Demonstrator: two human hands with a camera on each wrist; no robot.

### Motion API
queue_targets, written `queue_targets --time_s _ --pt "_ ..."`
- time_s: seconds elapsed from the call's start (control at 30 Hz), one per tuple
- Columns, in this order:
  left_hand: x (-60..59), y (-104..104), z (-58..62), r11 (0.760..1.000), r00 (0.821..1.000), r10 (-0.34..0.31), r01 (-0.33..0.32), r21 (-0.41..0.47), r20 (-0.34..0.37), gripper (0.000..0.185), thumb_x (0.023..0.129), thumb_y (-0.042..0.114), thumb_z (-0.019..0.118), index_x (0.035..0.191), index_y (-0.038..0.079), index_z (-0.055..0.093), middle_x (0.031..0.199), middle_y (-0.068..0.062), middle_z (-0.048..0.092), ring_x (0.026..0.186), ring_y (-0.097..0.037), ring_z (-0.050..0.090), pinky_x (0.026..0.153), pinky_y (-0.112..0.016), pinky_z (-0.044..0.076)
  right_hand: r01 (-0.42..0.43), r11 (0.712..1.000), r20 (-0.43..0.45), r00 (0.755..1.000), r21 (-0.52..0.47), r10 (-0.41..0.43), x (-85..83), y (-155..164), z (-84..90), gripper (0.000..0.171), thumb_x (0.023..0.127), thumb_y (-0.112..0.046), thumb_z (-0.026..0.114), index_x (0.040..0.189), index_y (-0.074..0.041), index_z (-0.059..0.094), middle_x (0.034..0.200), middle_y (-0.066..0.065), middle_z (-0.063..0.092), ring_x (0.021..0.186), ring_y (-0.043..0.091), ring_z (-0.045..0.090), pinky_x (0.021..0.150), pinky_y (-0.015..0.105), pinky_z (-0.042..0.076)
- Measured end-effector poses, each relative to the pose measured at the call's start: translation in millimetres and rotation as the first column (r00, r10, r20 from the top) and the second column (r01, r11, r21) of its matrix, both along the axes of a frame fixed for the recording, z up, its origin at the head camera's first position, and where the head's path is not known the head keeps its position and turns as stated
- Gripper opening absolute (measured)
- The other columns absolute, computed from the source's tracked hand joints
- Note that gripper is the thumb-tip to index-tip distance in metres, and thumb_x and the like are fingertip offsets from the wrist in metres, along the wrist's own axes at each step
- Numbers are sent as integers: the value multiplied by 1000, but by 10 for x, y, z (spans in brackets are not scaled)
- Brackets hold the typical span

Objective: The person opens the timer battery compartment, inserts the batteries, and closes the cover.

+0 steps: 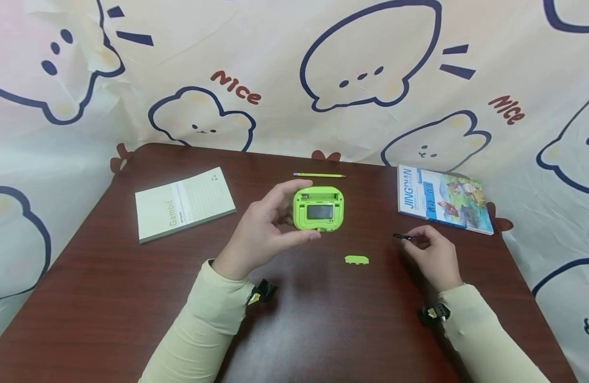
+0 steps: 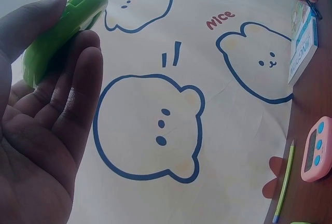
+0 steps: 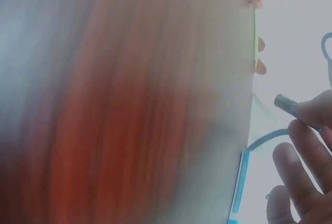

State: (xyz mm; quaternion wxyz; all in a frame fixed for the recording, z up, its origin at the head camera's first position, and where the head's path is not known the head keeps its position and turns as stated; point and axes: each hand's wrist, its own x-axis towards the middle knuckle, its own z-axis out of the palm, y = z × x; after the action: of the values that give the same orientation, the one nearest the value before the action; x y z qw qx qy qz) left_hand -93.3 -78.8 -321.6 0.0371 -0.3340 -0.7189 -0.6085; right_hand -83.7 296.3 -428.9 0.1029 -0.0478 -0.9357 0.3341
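My left hand [image 1: 294,213] holds a bright green, rounded device [image 1: 318,209] upright above the table, thumb below and fingers over its top edge. The side facing me shows an open recess with a dark rectangle in it. In the left wrist view the green device [image 2: 62,27] rests against my fingertips [image 2: 85,53]. A small green cover piece [image 1: 357,259] lies flat on the table in front of it. My right hand [image 1: 419,240] rests on the table to the right and pinches a thin dark tool [image 1: 402,236], whose tip [image 3: 285,101] also shows in the right wrist view.
The dark brown table [image 1: 107,298] carries a beige notebook [image 1: 184,203] at the left, a colourful book [image 1: 442,199] at the right and a yellow-green pencil [image 1: 319,175] behind the device. A pink timer [image 2: 316,149] lies near the pencil [image 2: 284,187]. A cartoon-print cloth [image 1: 351,80] hangs behind.
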Motion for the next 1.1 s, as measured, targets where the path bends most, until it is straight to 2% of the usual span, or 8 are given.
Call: queue_targets --time_s 0.17,0.33,0.53,0.63,0.8,0.9,1.0,1.1 --pt "-2 2 -5 1000 1000 -10 10 0 0 82 76 -1 86 146 15 45 123 -6 69 98 -14 71 75 -31 62 -5 999 -34 999 -48 4 -9 -141 -7 16 91 -24 76 104 -14 73 101 5 74 78 12 63 63 16 51" --pt "-9 1 -14 1000 1000 0 0 3 4 81 77 -1 85 145 15 45 122 -5 69 97 -13 71 75 -32 62 15 993 -104 994 -121 -28 -28 -322 36 19 90 -27 78 102 -12 76 98 4 74 80 9 63 67 13 50" --pt "-7 1 0 1000 1000 10 -10 0 16 82 76 -3 85 145 15 46 123 -5 69 97 -14 71 75 -32 62 -4 957 -264 961 -291 -77 -48 -548 232 20 87 -22 81 101 -8 79 97 1 75 82 10 63 66 15 52" --pt "-5 0 -2 1000 1000 14 -14 -2 20 82 76 -4 85 145 15 46 123 -5 69 97 -14 71 75 -31 62 -54 914 -310 947 -403 -80 -24 -672 378 20 87 -18 81 104 -7 79 100 -1 75 88 13 66 71 16 55" --pt "-22 26 -27 1000 1000 10 -10 5 21 81 76 -5 85 144 13 46 122 -6 69 96 -14 72 74 -32 62 -178 807 -387 920 -563 -66 54 -900 659 21 85 -4 80 105 0 78 105 10 75 95 21 69 80 20 58" --pt "-31 35 -47 1000 1000 1 -1 8 18 80 76 -5 84 144 12 46 121 -7 69 96 -14 72 74 -32 62 -264 750 -447 893 -606 -47 117 -1053 811 20 83 3 79 103 7 76 105 15 74 96 24 68 81 22 58" --pt "-29 44 -49 1000 1000 -3 3 1 17 80 76 -5 84 144 12 46 121 -8 69 96 -14 72 75 -31 62 -334 714 -509 860 -615 -35 181 -1173 943 20 83 9 77 102 12 73 104 16 74 97 25 68 80 24 58" --pt "-19 65 -37 1000 1000 -16 16 6 23 80 76 -5 84 144 13 46 120 -7 70 95 -13 72 75 -32 62 -407 675 -577 816 -615 -34 230 -1246 1053 20 82 14 74 102 16 71 103 17 74 97 28 68 80 26 58"
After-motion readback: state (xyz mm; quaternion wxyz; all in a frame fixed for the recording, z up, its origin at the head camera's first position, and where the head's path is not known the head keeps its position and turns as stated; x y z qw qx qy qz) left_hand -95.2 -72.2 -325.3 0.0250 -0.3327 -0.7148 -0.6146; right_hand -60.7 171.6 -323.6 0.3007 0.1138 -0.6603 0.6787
